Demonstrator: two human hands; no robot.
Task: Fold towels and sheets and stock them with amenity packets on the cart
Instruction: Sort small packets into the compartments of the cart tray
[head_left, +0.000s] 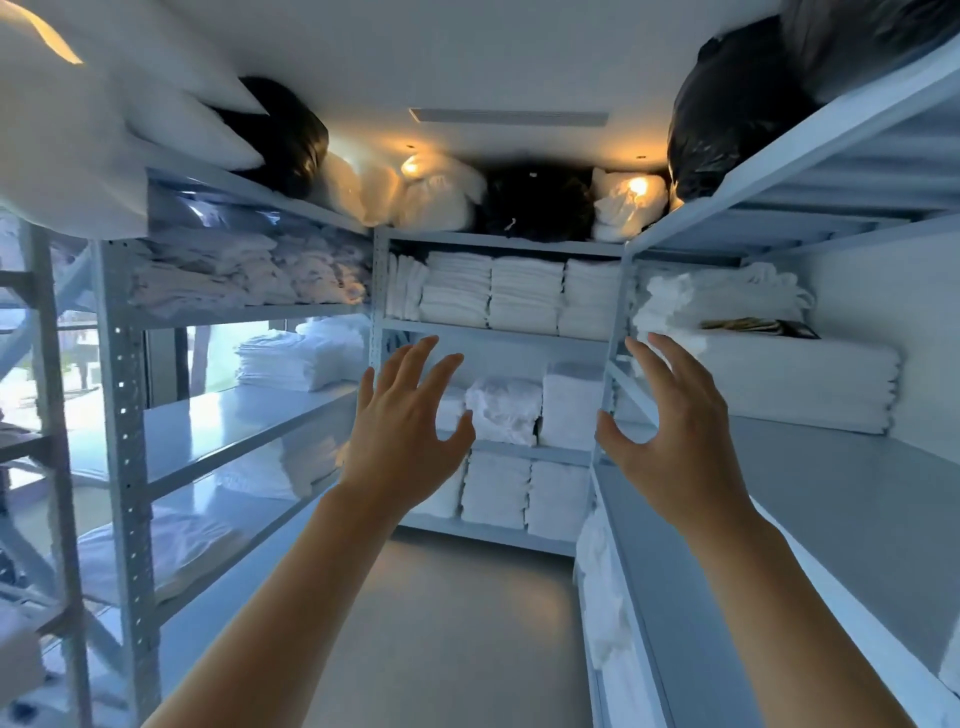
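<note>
Left hand (402, 415), right hand (670, 434) raised, fingers spread wide, holding nothing; likely reaching toward towels (524, 296) on shelf (493, 332).

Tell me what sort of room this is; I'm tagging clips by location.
Likely a hotel linen storeroom: metal shelving lines three walls, folded white towels fill the shelves, and pillows sit on top.

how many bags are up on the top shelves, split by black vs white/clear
Black bags: 3 (left, back centre, right)
White or clear bags: 2 (back, left of the centre black bag; back, right of it)
Total: 5
A further pale bundle may sit at the back left corner; it is too blurred to count.
</note>
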